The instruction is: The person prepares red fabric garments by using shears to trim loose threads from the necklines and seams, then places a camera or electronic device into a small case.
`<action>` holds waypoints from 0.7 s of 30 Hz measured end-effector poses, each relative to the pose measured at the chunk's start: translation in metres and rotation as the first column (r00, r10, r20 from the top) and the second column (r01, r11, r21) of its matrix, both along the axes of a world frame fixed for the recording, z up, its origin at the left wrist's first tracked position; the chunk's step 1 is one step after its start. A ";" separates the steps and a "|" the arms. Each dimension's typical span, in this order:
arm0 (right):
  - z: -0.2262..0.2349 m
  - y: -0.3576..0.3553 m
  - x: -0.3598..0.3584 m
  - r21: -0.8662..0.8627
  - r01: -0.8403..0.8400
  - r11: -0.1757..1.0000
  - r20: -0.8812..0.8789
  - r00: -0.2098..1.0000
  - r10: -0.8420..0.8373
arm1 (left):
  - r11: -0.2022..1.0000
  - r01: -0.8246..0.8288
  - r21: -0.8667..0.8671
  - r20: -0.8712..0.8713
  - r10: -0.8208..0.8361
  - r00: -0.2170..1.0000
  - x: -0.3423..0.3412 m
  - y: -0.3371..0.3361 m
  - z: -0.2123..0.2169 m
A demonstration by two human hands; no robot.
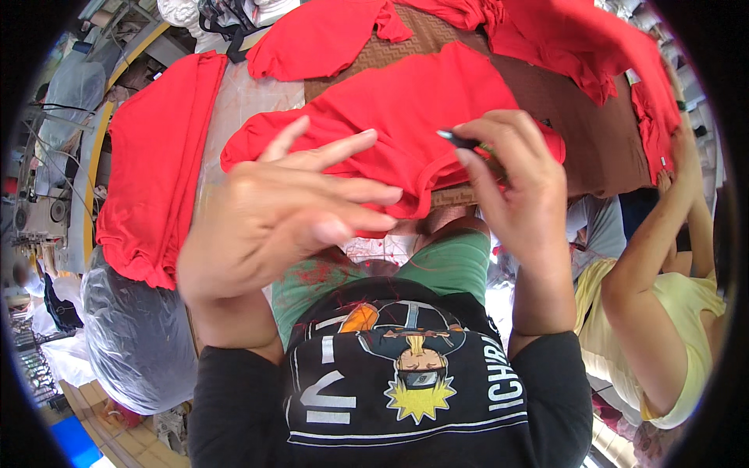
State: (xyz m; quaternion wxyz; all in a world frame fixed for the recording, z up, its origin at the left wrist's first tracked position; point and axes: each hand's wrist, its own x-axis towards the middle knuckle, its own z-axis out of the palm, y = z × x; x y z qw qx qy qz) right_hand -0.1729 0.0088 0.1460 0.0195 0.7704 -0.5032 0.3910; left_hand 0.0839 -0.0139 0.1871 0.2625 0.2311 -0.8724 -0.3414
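2 hands hover over the red garment (pixel 421 117) on the desk (pixel 601 148): your left hand (pixel 273 226) is spread empty, your right hand (pixel 519 183) fingers pinch a small dark tool (pixel 460 140), seemingly for trimming.

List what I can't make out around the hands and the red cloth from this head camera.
- Small dark tool in the right hand: fingers cover most of it, kind unclear.
- Red knit garment on the brown table: near hem hidden behind the left hand.
- Left fingers: motion-blurred.
- Co-worker's arm: hand hidden behind red cloth.
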 end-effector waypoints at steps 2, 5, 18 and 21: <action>0.006 0.000 -0.005 -0.045 -0.002 0.999 0.072 0.997 0.005 | 1.000 -0.023 -0.018 -0.018 0.023 1.000 0.012 0.004 0.011; 0.009 0.000 -0.011 -0.063 0.020 0.998 0.174 0.985 -0.008 | 0.969 -0.066 0.238 -0.116 0.095 0.989 0.008 0.010 0.016; 0.017 -0.005 -0.022 -0.082 0.175 0.981 0.291 0.946 -0.145 | 0.844 -0.518 -0.135 -0.060 0.515 0.855 0.011 -0.139 -0.035; 0.011 -0.013 -0.047 -0.004 0.332 0.943 0.399 0.865 -0.303 | 0.956 -0.293 0.003 -0.142 0.291 0.946 0.046 -0.092 0.059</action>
